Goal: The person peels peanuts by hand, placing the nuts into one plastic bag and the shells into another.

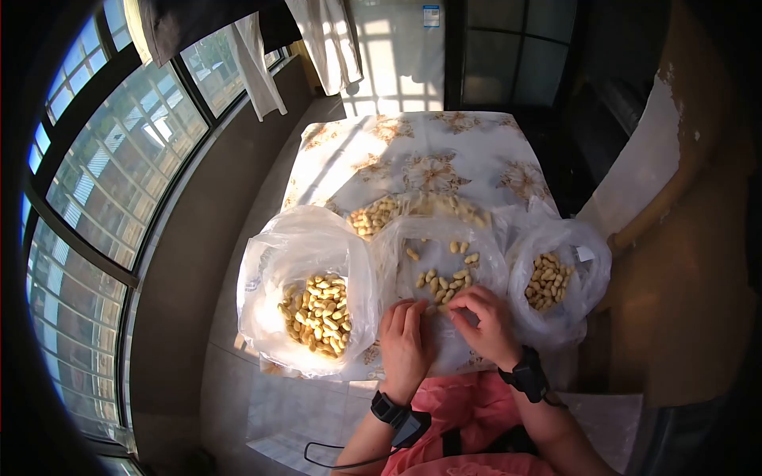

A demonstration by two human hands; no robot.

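Observation:
My left hand [403, 341] rests at the near edge of the middle clear plastic bag [488, 254], its fingers bent and pressed together. Beside it, my right hand [486, 324] has thumb and fingers closed in a pinch by the nearest peanuts. What either hand holds, if anything, is hidden. Several loose unshelled peanuts [444, 282] lie just beyond my fingertips on the middle bag. To the left, an open plastic bag [260, 270] contains a large heap of peanuts [319, 316]. On the right, a smaller open bag [594, 258] contains more peanuts [549, 282].
More peanuts [373, 216] lie behind the middle bag, partly under plastic. A flower-patterned cloth covers the table [429, 147]. Barred windows [127, 159] run along the left wall, and a dark door [516, 55] stands at the back. A cable [341, 458] hangs by my left wrist.

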